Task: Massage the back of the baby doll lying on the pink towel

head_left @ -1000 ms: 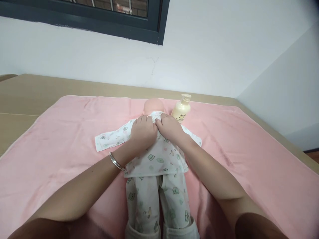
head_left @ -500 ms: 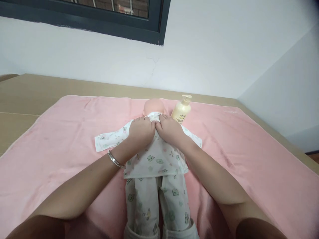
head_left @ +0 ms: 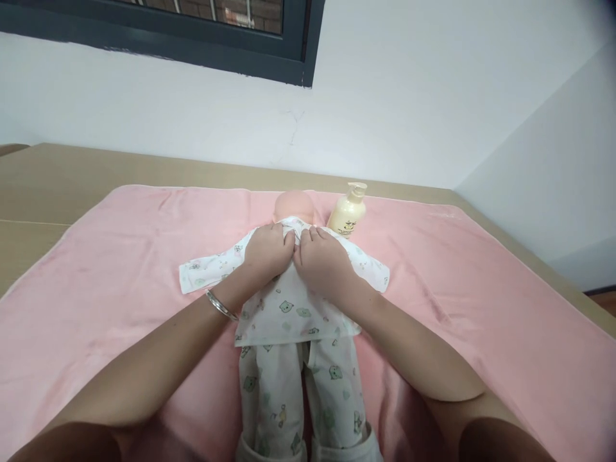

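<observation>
Left hand (head_left: 269, 250) and right hand (head_left: 326, 266) pinch white shirt (head_left: 296, 314) high on its front, fingers (head_left: 314, 235) curled nearly closed; bottle (head_left: 347, 210) sits near doll's head (head_left: 294, 205).

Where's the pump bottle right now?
Head view: the pale yellow pump bottle is on the pink blanket, right of the doll's head and just beyond the right hand.

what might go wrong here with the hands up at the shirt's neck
The left hand and right hand close on the shirt near its neck, so a hard tug might strain the cloth or shift the doll.
The bottle is beside the doll's head, near the right hand; a sideways bump could tip it on the soft blanket.
The bracelet sits near the shirt's edge and might snag.
</observation>
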`<state>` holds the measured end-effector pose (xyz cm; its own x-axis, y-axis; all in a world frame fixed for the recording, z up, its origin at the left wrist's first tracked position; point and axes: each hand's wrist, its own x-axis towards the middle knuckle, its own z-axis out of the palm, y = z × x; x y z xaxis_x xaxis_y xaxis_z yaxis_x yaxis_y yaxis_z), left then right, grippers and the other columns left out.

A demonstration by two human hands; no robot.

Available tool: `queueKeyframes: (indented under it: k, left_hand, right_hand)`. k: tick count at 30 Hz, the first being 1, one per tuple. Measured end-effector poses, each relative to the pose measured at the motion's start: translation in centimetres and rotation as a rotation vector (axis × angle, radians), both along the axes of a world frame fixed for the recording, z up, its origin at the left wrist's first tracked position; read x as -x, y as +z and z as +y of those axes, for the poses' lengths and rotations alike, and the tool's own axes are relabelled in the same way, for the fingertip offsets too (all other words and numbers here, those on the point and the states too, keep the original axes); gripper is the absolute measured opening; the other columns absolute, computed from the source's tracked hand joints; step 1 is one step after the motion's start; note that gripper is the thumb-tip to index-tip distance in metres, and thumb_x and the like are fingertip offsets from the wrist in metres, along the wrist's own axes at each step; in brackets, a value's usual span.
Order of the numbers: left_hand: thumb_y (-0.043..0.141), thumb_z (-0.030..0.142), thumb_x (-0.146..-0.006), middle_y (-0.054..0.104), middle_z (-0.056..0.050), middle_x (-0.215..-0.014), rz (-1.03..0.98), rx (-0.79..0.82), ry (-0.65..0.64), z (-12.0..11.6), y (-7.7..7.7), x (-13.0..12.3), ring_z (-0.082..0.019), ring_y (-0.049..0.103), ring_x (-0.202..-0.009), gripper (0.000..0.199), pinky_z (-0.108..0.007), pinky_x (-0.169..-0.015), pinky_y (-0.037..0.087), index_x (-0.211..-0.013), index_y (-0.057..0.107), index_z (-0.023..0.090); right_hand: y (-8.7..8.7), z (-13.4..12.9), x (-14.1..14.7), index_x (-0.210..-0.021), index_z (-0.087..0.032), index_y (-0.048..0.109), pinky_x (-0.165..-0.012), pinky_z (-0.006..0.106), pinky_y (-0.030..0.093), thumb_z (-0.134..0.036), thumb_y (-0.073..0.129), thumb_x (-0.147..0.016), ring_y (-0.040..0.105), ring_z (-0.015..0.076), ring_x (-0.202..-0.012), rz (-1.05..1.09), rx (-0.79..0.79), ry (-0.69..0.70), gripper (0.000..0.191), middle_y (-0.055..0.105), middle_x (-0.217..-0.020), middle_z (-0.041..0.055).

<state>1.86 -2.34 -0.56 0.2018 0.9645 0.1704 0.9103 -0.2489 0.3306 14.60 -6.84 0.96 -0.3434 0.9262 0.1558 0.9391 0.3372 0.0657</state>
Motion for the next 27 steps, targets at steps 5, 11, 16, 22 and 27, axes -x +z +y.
queueKeyframes:
  k: [5,11,16,22,27]
  left_hand:
    - [0.032,0.031,-0.097,0.071,-0.013,-0.098,-0.076,-0.082,0.005,-0.2,-1.0,-0.1,-0.027,0.064,-0.093,0.037,-0.037,-0.081,0.048,-0.093,0.064,0.014]
    - [0.032,0.026,-0.096,0.069,-0.016,-0.112,-0.131,-0.155,-0.039,-0.2,-1.9,-0.1,-0.029,0.060,-0.110,0.037,-0.043,-0.102,0.045,-0.107,0.064,0.010]
    - [0.033,0.027,-0.094,0.065,-0.017,-0.127,-0.326,-0.193,-0.072,0.0,-2.9,0.0,-0.031,0.057,-0.122,0.045,-0.047,-0.110,0.042,-0.122,0.062,0.008]
    - [0.036,0.034,-0.096,0.070,-0.011,-0.121,-0.691,-0.219,-0.037,-0.1,-3.7,0.3,-0.026,0.062,-0.114,0.040,-0.043,-0.104,0.048,-0.115,0.067,0.015]
    - [0.037,0.036,-0.096,0.069,-0.012,-0.121,-0.764,-0.208,-0.033,-0.2,-4.0,0.5,-0.026,0.061,-0.115,0.043,-0.043,-0.105,0.046,-0.116,0.066,0.013]
  right_hand:
    - [-0.3,1.8,-0.9,-0.120,-0.005,0.060,-0.101,0.037,0.042,-0.026,0.028,-0.101,0.059,0.0289,-0.116,0.172,0.044,-0.003,0.043,0.067,-0.120,0.0204]
    - [-0.8,3.8,-1.9,-0.122,-0.006,0.057,-0.108,0.043,0.039,-0.036,0.028,-0.102,0.053,0.0304,-0.128,0.348,0.110,-0.062,0.047,0.059,-0.135,0.0216]
    - [0.7,2.6,-2.2,-0.124,-0.010,0.060,-0.110,0.048,0.042,-0.035,0.036,-0.099,0.046,0.0317,-0.138,0.524,0.096,0.035,0.043,0.055,-0.141,0.0204]
    - [-1.0,1.4,-0.5,-0.136,-0.007,0.054,-0.122,0.061,0.022,-0.023,0.041,-0.094,0.023,0.0365,-0.153,0.472,-0.182,0.019,0.047,0.034,-0.159,0.0216]
    - [-1.3,1.1,0.1,-0.135,-0.008,0.056,-0.119,0.063,0.027,-0.024,0.037,-0.096,0.034,0.0361,-0.148,0.413,-0.127,0.069,0.046,0.041,-0.156,0.0216]
